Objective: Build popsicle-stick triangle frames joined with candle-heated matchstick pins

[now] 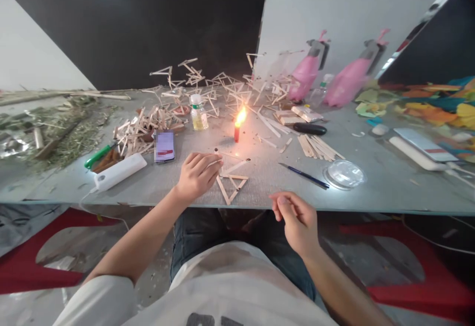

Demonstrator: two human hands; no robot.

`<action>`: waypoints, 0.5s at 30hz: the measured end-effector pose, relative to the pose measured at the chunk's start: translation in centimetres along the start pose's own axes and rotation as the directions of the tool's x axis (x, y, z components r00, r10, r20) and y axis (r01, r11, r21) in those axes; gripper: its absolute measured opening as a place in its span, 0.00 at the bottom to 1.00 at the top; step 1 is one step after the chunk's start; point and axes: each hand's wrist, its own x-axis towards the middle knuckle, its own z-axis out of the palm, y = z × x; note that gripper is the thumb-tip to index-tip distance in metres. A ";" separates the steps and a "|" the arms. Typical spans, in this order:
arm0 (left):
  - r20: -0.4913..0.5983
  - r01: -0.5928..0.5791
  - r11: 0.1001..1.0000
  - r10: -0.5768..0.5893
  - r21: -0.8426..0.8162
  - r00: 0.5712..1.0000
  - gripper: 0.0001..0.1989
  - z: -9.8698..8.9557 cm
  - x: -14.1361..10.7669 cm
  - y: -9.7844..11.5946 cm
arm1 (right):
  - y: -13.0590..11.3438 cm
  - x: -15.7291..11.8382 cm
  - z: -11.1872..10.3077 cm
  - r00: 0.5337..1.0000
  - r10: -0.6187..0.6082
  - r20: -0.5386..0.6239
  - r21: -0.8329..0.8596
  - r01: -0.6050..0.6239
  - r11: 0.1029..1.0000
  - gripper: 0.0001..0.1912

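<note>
My left hand (198, 177) is above the table near its front edge, fingers closed and pressed together around the end of a thin wooden stick (235, 167). The fingers partly hide that stick. Just beside it lies a small triangle of joined wooden sticks (223, 190), with dark marks at some joints. My right hand (299, 219) hovers at the table's front edge, right of the triangle, thumb and fingers curled together; whether anything is between them I cannot make out. Beyond the sticks a short red candle (236, 133) stands upright, burning with a tall flame.
A tangle of joined stick frames (222, 88) spreads along the back. Left are a stick pile (148, 123), a phone (164, 146), a white power strip (120, 171) and a small bottle (199, 113). Right are a blue pen-like tool (304, 175), a clear round dish (344, 173) and pink spray bottles (304, 76).
</note>
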 end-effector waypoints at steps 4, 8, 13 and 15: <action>-0.060 -0.048 0.999 0.049 0.020 0.997 0.12 0.0 -0.2 0.1 | 2.8 -3.2 0.1 0.991 -0.030 -0.134 -0.080 0.019 0.997 0.12; -0.035 0.001 0.998 0.002 0.065 0.999 0.08 0.2 -0.7 0.3 | 5.4 -5.2 -0.2 0.967 -0.091 -0.238 -0.162 0.053 0.985 0.13; -0.026 0.040 0.999 -0.039 0.024 0.999 0.07 0.2 -1.1 0.4 | 6.3 -5.8 -1.0 0.970 -0.160 -0.182 -0.320 0.095 0.943 0.12; -0.053 0.021 1.000 -0.021 0.005 0.998 0.09 0.2 -1.2 0.4 | 6.0 -5.6 -1.0 0.962 -0.224 -0.155 -0.373 0.153 0.915 0.10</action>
